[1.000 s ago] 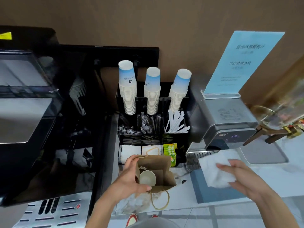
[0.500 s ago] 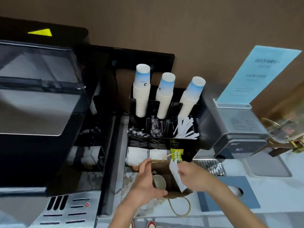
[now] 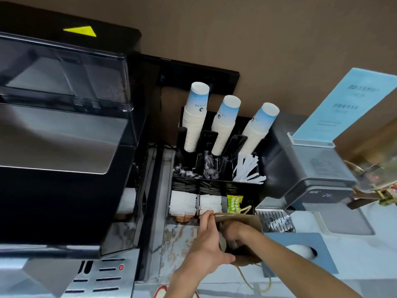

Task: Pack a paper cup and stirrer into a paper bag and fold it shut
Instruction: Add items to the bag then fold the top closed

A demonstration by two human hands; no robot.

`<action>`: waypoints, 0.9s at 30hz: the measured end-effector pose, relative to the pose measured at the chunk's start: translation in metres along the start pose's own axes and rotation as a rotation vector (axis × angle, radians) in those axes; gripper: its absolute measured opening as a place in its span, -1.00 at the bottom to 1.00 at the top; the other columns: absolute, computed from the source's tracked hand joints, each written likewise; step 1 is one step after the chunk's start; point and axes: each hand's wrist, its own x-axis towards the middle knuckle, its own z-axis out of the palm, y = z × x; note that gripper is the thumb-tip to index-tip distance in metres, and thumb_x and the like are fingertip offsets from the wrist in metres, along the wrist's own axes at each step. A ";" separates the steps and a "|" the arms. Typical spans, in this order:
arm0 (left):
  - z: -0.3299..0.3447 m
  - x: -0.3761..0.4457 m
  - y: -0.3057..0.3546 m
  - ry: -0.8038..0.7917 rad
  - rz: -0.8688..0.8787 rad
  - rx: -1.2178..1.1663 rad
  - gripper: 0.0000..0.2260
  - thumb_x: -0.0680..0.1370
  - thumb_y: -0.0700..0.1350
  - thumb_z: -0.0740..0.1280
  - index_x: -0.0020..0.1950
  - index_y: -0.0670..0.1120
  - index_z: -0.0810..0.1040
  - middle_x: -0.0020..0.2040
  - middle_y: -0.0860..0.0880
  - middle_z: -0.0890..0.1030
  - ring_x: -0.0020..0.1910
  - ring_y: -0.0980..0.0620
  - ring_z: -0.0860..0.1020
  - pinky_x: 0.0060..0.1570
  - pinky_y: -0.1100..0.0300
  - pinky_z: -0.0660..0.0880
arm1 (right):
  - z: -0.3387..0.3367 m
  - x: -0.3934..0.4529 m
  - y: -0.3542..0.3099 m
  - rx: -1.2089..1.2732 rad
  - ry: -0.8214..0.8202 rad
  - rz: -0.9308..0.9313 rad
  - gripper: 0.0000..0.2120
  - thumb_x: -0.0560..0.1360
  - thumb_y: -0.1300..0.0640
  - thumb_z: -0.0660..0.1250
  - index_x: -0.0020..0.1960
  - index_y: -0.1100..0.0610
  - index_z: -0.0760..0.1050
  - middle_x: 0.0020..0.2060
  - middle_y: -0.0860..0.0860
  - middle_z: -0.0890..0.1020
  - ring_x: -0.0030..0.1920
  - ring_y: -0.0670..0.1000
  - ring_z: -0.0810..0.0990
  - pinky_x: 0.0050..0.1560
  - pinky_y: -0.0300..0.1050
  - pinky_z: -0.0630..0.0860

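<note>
Holding the paper bag [image 3: 250, 220] open, my left hand [image 3: 206, 252] pinched its rim; my right hand [image 3: 233, 232], grip hidden inside, loaded contents, so folding came next.

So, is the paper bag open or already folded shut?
Open: the left hand holds the paper bag by its rim, and the right hand reaches inside.

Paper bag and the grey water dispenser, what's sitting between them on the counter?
In the head view, a metal drip grate lies between the paper bag and the water dispenser.
</note>
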 end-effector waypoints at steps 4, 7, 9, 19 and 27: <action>0.003 0.003 0.001 -0.006 -0.004 0.016 0.07 0.40 -0.07 0.56 0.59 -0.15 -0.19 0.53 0.23 -0.26 0.52 0.12 0.13 0.31 0.39 0.27 | 0.000 0.011 0.005 0.027 -0.081 0.036 -0.60 0.62 0.39 0.16 0.45 0.29 0.35 0.40 0.24 0.47 0.38 0.25 0.46 0.35 0.09 0.50; 0.003 0.003 0.001 -0.007 -0.002 0.011 0.07 0.39 -0.07 0.56 0.59 -0.14 -0.18 0.52 0.25 -0.24 0.50 0.13 0.17 0.26 0.40 0.29 | -0.001 0.011 0.008 0.108 -0.130 0.079 -0.51 0.55 0.42 0.23 0.47 0.24 0.34 0.40 0.22 0.45 0.39 0.25 0.44 0.36 0.09 0.49; 0.002 0.003 0.001 -0.012 0.005 0.021 0.06 0.38 -0.07 0.56 0.59 -0.15 -0.17 0.52 0.24 -0.23 0.49 0.13 0.19 0.30 0.36 0.33 | 0.001 0.011 0.011 0.124 -0.147 0.097 -0.49 0.55 0.37 0.27 0.48 0.22 0.32 0.41 0.19 0.43 0.40 0.22 0.43 0.37 0.05 0.49; 0.004 0.011 0.000 -0.059 0.053 0.078 0.02 0.38 -0.04 0.54 0.59 -0.13 -0.10 0.53 0.18 -0.16 0.31 0.25 0.23 0.31 0.39 0.29 | -0.017 -0.068 0.028 -0.018 0.145 -0.248 -0.73 0.60 0.14 0.18 0.21 0.20 0.53 0.16 0.18 0.64 0.16 0.15 0.61 0.17 -0.03 0.53; -0.002 0.018 -0.005 -0.028 0.113 0.113 -0.22 0.42 0.07 0.47 0.56 0.06 0.19 0.55 0.25 -0.01 0.46 0.22 0.17 0.46 0.29 0.17 | -0.002 -0.143 0.150 0.809 0.449 -0.479 -0.60 0.51 0.57 0.22 -0.10 0.12 0.62 -0.13 0.07 0.70 -0.08 0.00 0.66 -0.04 -0.29 0.57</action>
